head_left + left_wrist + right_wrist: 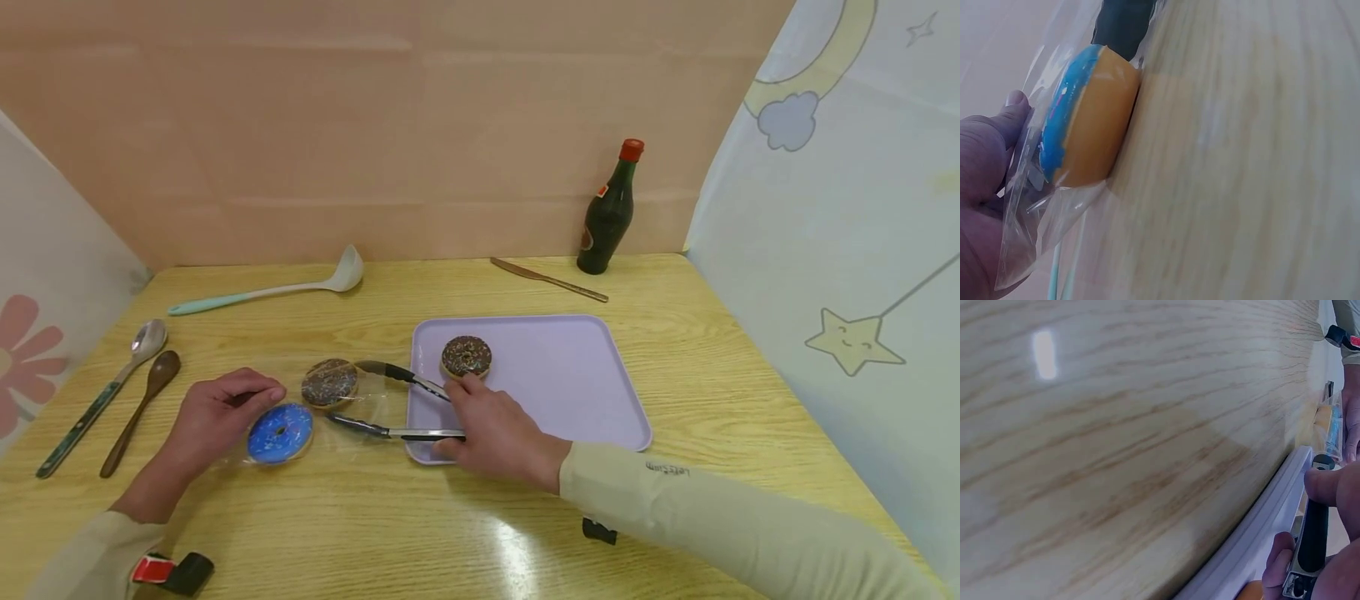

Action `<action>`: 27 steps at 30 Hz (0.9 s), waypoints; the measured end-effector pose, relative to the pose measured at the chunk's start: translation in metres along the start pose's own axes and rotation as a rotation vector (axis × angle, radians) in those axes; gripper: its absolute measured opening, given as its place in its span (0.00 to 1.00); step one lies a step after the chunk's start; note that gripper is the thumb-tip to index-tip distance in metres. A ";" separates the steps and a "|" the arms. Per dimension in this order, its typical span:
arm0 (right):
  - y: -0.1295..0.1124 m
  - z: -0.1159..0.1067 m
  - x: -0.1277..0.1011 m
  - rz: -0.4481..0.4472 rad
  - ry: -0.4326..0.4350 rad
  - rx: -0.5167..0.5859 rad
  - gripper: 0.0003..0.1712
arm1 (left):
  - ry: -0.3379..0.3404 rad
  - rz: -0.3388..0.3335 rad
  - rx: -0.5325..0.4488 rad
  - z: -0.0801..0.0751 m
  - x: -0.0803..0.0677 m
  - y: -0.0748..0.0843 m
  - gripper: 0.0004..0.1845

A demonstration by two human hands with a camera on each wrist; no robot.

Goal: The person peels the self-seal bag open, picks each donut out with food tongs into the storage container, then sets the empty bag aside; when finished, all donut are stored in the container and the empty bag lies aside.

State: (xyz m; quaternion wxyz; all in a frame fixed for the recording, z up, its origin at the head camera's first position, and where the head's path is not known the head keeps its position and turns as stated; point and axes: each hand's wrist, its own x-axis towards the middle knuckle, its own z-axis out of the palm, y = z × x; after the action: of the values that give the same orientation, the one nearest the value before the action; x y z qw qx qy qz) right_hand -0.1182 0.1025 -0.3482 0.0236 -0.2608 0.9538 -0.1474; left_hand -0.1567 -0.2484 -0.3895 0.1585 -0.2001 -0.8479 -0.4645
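Head view: left hand (225,412), lower left, pinching clear plastic bag (371,402) containing blue-frosted doughnut (279,448); right hand (495,427), centre, gripping silver-and-black tongs (420,434), tips beside bagged chocolate-frosted doughnut (328,383).

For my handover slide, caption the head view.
Left hand grips clear bag; right hand holds spread tongs at a chocolate donut.

Three doughnuts (279,434), one clear bag (1029,231), one tray (558,383), one pair of tongs (386,432); two spoons (161,372) by the left edge of the table (712,358); one ladle (347,273), one knife (551,280), one bottle (608,215)
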 end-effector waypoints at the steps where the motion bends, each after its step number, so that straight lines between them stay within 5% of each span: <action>1: 0.000 0.000 0.001 -0.001 0.000 -0.002 0.46 | 0.000 0.001 0.000 0.000 0.000 0.000 0.05; 16: 0.001 0.002 -0.001 0.007 0.008 0.014 0.41 | -0.011 -0.007 0.002 0.000 0.001 0.004 0.04; 27: 0.012 -0.005 -0.024 0.015 0.040 0.055 0.39 | 0.015 -0.007 0.018 0.000 0.000 0.002 0.04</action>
State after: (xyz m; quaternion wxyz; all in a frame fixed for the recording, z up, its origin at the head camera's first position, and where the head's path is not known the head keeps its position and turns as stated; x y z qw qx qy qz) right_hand -0.1046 0.1258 -0.3476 0.0125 -0.2499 0.9516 -0.1785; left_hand -0.1559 -0.2472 -0.3883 0.1651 -0.1922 -0.8517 -0.4587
